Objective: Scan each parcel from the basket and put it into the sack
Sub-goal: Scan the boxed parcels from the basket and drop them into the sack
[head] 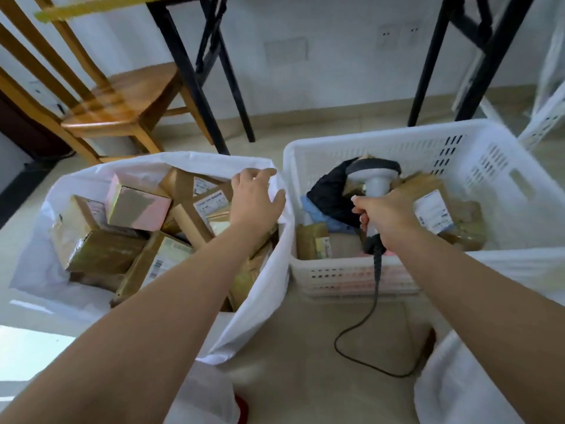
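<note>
The parcels (434, 214) left to scan lay in the white basket (504, 191) on the floor, on the person's right: a brown box with a white label at the far right, a smaller taped box (315, 241) at the near left corner, and a dark soft bag (331, 197) over something blue between them. The scanner (374, 179) stood above this heap, head pointing away, and the right hand (386, 214) was its grip, fingers curled round the handle, with the black cable (374, 304) trailing down over the basket's near wall to the floor. The labelled box lay just beside that hand, partly under it.

The left hand (255, 194) hung with fingers relaxed and spread, holding nothing, over the right-hand edge of the white sack (266, 301); whether it touched the rim I could not tell. The sack stood just beside the basket and held many brown boxes and one pink box (137, 206).

By my judgement one parcel was already in the sack and the step in hand was the next pick. That called for the free left hand to cross to the basket, lift a parcel and turn its label toward the scanner.

Behind stood a wooden chair (122, 102) and black table legs (195, 71).
</note>
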A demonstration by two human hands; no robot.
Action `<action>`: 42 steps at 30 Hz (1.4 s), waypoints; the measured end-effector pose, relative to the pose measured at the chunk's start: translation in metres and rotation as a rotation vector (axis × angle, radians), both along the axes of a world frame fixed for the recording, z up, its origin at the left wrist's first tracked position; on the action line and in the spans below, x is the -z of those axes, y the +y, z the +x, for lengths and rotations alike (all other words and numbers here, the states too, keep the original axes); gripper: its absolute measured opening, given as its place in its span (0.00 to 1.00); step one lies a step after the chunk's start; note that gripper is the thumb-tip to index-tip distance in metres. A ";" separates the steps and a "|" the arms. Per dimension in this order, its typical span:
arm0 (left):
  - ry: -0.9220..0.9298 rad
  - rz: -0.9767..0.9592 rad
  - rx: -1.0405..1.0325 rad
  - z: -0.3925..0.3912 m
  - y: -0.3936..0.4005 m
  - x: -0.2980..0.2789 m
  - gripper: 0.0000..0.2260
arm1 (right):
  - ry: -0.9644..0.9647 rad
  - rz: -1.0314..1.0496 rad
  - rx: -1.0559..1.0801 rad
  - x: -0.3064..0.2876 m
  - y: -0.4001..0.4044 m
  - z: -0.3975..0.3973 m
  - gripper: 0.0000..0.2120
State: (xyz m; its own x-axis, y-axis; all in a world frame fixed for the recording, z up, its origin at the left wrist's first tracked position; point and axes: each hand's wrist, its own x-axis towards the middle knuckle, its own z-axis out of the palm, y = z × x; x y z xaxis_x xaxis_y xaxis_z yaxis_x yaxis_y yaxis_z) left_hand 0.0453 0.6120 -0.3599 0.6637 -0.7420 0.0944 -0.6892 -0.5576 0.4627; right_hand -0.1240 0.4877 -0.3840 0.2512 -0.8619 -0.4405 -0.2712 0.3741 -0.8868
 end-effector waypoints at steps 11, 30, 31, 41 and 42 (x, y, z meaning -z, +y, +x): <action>0.256 0.163 0.217 -0.079 -0.150 0.077 0.25 | -0.122 0.192 0.146 0.027 -0.106 -0.079 0.13; 0.959 0.174 -0.269 -0.026 -0.299 0.213 0.34 | -0.118 0.290 0.112 0.066 -0.183 -0.044 0.10; 0.986 0.172 -0.276 -0.024 -0.300 0.216 0.35 | -0.127 0.290 0.117 0.066 -0.184 -0.045 0.10; 1.024 0.116 -0.264 -0.039 -0.289 0.211 0.38 | -0.153 0.321 0.141 0.070 -0.181 -0.053 0.08; 1.027 0.094 -0.269 -0.043 -0.284 0.206 0.38 | -0.154 0.315 0.151 0.068 -0.178 -0.055 0.08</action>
State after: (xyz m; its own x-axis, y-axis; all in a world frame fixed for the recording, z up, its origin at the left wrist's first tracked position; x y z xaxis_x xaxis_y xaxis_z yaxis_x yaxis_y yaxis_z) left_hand 0.0027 0.3280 -0.5663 0.5360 -0.5343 -0.6536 0.1584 -0.6969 0.6995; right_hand -0.1795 0.3098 -0.4516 0.2156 -0.7225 -0.6569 -0.0652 0.6606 -0.7479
